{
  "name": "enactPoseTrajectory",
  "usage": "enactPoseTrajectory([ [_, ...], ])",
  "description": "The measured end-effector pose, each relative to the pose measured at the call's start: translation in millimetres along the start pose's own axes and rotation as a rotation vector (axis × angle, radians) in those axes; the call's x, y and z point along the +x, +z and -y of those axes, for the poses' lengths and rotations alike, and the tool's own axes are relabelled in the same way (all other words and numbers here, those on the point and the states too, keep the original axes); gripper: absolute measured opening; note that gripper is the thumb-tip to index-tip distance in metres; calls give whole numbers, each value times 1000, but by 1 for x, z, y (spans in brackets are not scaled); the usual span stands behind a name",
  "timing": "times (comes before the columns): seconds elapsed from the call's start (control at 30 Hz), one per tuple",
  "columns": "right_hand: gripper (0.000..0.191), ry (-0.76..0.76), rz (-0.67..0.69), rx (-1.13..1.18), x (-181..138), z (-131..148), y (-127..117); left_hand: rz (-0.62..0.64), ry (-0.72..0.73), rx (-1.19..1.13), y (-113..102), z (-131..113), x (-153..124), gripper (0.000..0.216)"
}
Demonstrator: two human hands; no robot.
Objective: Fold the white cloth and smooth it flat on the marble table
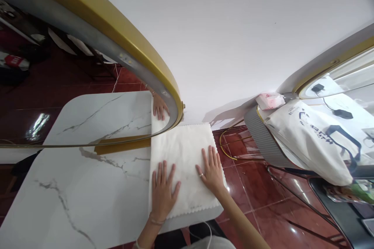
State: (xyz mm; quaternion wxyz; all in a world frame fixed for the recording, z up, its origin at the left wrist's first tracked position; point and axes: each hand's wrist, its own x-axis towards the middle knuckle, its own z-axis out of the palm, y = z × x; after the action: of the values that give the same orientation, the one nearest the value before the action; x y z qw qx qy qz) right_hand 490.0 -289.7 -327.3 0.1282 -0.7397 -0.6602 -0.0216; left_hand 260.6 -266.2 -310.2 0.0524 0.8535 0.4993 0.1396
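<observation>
my left fingers (pixel 164 175): outspread, flat on one white cloth (pixel 187 144). my right fingers (pixel 211 159): straightened, thumb apart, flat on same cloth, near its scalloped right edge. grey-veined desk (pixel 117 202): beneath cloth, extending left of my left fingers.

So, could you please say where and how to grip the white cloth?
Probably take the white cloth by its near wavy edge, coming from that same side: it lies flat, and that edge stops short of the rim of the tabletop, leaving room for a pinch. The left hand and right hand rest farther in.
</observation>
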Motion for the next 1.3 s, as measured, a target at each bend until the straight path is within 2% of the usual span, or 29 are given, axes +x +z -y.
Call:
enactPoseTrajectory([
  [0.07, 75, -5, -7, -2, -3, 0, 0, -5, -8, 3, 1, -2, -4, 61],
  [0.13, 74, -15, -17, -1, 11, -5, 4, -12, -11, -5, 4, -2, 8, 60],
  [0.33, 67, 25, 54, 39, 92, -34, 19, -32, -33, -73, 23, 5, 85, 56],
  [0.4, 67, 47, 57, 48, 109, -40, 20, -19, -43, -94, 27, 7, 103, 57],
  [0.47, 61, 50, 32, 63, 112, -40, 17, -10, -47, -103, 27, 8, 110, 57],
  [0.53, 53, 41, 11, 87, 100, -37, 12, -4, -41, -97, 25, 8, 105, 58],
  [0.6, 50, 19, 4, 97, 75, -30, 6, 2, -29, -80, 20, 6, 90, 60],
  [0.8, 72, -90, 54, -13, -28, -3, -11, 15, -7, -39, 4, -7, 8, 64],
  [0.87, 75, -88, 55, -22, -52, 4, -15, 6, -4, -33, 0, -12, -18, 64],
  [0.93, 77, -87, 47, -21, -64, 9, -15, -17, -16, -52, -2, -13, -30, 60],
  [1.03, 78, -86, 32, -15, -66, 12, -14, -129, -172, -124, -5, -3, -15, 44],
  [1.1, 78, -90, 21, -14, -63, 12, -13, -238, -380, -202, -8, 13, 15, 34],
  [1.17, 78, -96, 11, -14, -61, 11, -13, -294, -527, -299, -10, 34, 49, 28],
  [1.23, 77, -97, 2, -8, -61, 11, -13, -288, -553, -379, -12, 55, 77, 22],
  [1.3, 77, -102, -2, 1, -65, 10, -14, -276, -523, -397, -15, 68, 94, 23],
])
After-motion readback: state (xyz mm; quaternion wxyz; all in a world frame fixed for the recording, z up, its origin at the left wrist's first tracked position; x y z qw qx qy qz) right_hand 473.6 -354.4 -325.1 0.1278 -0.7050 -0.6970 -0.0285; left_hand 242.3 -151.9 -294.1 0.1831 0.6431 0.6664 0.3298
